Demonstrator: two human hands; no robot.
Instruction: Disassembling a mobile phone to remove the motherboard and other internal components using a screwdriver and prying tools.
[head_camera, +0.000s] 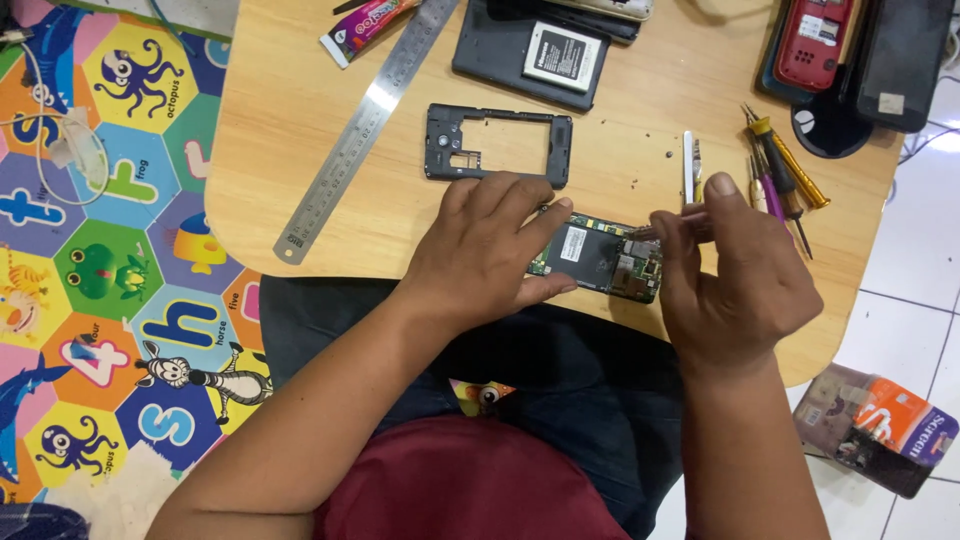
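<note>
Left hand (485, 250): fingers curled, pinching the opened phone (600, 257) by its left end at the table's near edge. Right hand (735, 280): fingers pressed together around a thin tool (668, 228), tip on the board's upper right corner. Advise firm bracing, light tip pressure. Beyond the fingertips: black frame (497, 143), steel ruler (365, 130), screwdrivers (785, 170).

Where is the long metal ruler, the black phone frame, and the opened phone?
metal ruler (365, 130), head view, middle of its blade.
black phone frame (441, 142), head view, its left end.
opened phone (590, 247), head view, dark plate on its board.
</note>
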